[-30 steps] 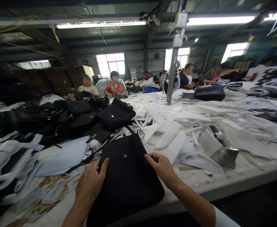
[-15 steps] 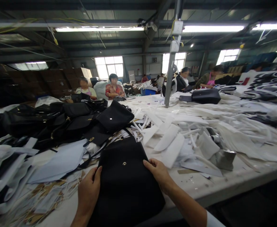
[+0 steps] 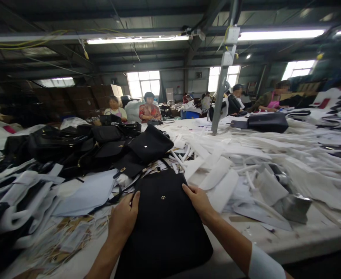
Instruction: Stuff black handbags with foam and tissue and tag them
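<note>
A black handbag (image 3: 167,228) with a small round metal snap on its front lies at the near edge of the table, tilted up toward me. My left hand (image 3: 125,213) grips its left side near the top, thumb on the front face. On the opposite side my right hand (image 3: 198,201) is closed round the edge, thumb also on the front; the fingers behind the bag are mostly hidden. Just beyond its top lies another black bag (image 3: 151,143) with a light-coloured snap.
Black bags (image 3: 62,143) are heaped at the left. Pale sheets (image 3: 86,193) and tangled strings (image 3: 74,232) lie nearer. White padding strips (image 3: 223,174) and a metal tape dispenser (image 3: 295,207) are at the right. A grey post (image 3: 219,97) rises from the table. Several people sit across.
The view has turned slightly left, so the scene sits further right. Both hands keep their hold on the black handbag, which looks much the same.
</note>
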### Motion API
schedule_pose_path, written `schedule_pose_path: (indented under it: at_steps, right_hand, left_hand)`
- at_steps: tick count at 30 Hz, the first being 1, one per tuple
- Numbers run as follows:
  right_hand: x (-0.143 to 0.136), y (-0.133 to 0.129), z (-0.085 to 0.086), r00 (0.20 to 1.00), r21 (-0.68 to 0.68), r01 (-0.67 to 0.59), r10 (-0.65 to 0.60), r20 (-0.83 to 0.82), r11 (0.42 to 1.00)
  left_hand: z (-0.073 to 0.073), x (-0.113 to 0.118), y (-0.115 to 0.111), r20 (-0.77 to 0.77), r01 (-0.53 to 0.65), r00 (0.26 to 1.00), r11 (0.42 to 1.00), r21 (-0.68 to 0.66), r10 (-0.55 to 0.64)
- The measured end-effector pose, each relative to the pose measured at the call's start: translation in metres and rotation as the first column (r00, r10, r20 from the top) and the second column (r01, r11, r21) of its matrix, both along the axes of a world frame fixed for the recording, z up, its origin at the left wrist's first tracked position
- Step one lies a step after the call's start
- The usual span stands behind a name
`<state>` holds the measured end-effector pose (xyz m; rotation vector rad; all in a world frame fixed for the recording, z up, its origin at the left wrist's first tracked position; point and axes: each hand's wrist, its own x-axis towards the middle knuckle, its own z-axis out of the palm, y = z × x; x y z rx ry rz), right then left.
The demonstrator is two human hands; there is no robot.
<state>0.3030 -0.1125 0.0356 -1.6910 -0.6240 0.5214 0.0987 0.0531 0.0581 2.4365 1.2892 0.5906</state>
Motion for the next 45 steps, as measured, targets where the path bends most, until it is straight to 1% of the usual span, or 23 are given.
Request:
schedule_pose_path:
  at_steps: [2,4,7,9,13,16,18,21,24,27,30,33,35,36,37,38,40,41,42,43,45]
  right_hand:
    - [-0.001,-0.001,0.0,1.0,0.011,-0.005,0.004,0.023,1.0]
    - [0.0,-0.002,0.003,1.0,0.014,0.001,-0.001,0.031,1.0]
    - [0.004,-0.001,0.006,1.0,0.003,0.012,-0.012,-0.001,1.0]
    - [0.008,0.0,0.007,0.999,-0.005,-0.001,0.0,-0.045,1.0]
    - [0.011,0.005,0.004,0.988,-0.005,-0.069,0.068,-0.14,0.998]
    - [0.009,0.009,-0.002,0.976,-0.007,-0.103,0.1,-0.194,0.995]
    - [0.008,0.01,-0.008,0.979,-0.02,-0.082,0.077,-0.189,0.996]
    - [0.006,0.011,-0.017,0.996,-0.057,0.001,-0.006,-0.091,0.998]
    - [0.008,0.011,-0.022,0.993,-0.093,0.088,-0.079,0.091,0.992]
    - [0.012,0.012,-0.024,0.972,-0.152,0.105,-0.069,0.223,0.983]
    - [0.016,0.015,-0.026,0.96,-0.23,0.086,-0.02,0.278,0.969]
    - [0.015,0.016,-0.019,0.936,-0.281,0.107,-0.002,0.353,0.954]
    - [0.01,0.015,-0.005,0.91,-0.288,0.139,-0.008,0.414,0.947]
    - [0.006,0.014,0.003,0.879,-0.272,0.153,-0.004,0.477,0.95]
    - [0.0,0.013,0.012,0.826,-0.247,0.151,0.015,0.563,0.957]
    - [-0.006,0.012,0.02,0.749,-0.228,0.122,0.061,0.659,0.966]
    - [-0.019,0.011,0.031,0.541,-0.253,-0.002,0.214,0.813,0.968]
    - [-0.026,0.011,0.032,0.441,-0.305,-0.074,0.305,0.844,0.95]
    - [-0.032,0.011,0.031,0.37,-0.37,-0.136,0.393,0.842,0.919]
    - [-0.037,0.011,0.027,0.317,-0.432,-0.18,0.467,0.825,0.884]
    - [-0.043,0.011,0.016,0.259,-0.515,-0.218,0.558,0.789,0.829]
  left_hand:
    - [0.012,0.012,0.002,-0.039,-0.016,0.999,0.998,0.053,0.018]
    - [0.022,0.024,0.004,-0.077,-0.026,0.996,0.992,0.12,0.035]
    - [0.025,0.035,0.007,-0.088,-0.008,0.996,0.984,0.175,0.024]
    - [0.022,0.036,0.01,-0.048,0.002,0.999,0.985,0.171,0.007]
    - [0.009,0.028,0.016,0.07,-0.007,0.998,0.991,0.132,-0.002]
    - [0.0,0.022,0.021,0.161,-0.015,0.987,0.997,0.073,0.003]
    - [-0.006,0.019,0.024,0.211,-0.01,0.978,0.999,0.032,0.003]
    - [-0.012,0.016,0.025,0.254,-0.001,0.967,1.0,-0.03,0.009]
    - [-0.016,0.015,0.025,0.272,0.002,0.962,0.996,-0.085,0.021]
    - [-0.019,0.015,0.024,0.288,0.001,0.957,0.992,-0.124,0.035]
    - [-0.023,0.014,0.024,0.314,0.004,0.948,0.988,-0.157,0.046]
    - [-0.027,0.011,0.027,0.352,0.016,0.934,0.981,-0.194,0.054]
    - [-0.029,0.009,0.029,0.378,0.033,0.924,0.976,-0.216,0.053]
    - [-0.029,0.009,0.03,0.39,0.044,0.92,0.973,-0.228,0.049]
    - [-0.029,0.009,0.031,0.401,0.058,0.915,0.969,-0.242,0.045]
    - [-0.029,0.009,0.032,0.412,0.073,0.91,0.964,-0.257,0.041]
    - [-0.027,0.009,0.033,0.435,0.104,0.9,0.95,-0.295,0.037]
    - [-0.026,0.008,0.033,0.445,0.118,0.895,0.941,-0.318,0.038]
    - [-0.026,0.006,0.032,0.456,0.132,0.889,0.929,-0.345,0.043]
    - [-0.024,0.002,0.03,0.465,0.144,0.884,0.915,-0.378,0.053]
    - [-0.022,-0.011,0.022,0.484,0.169,0.871,0.874,-0.456,0.083]
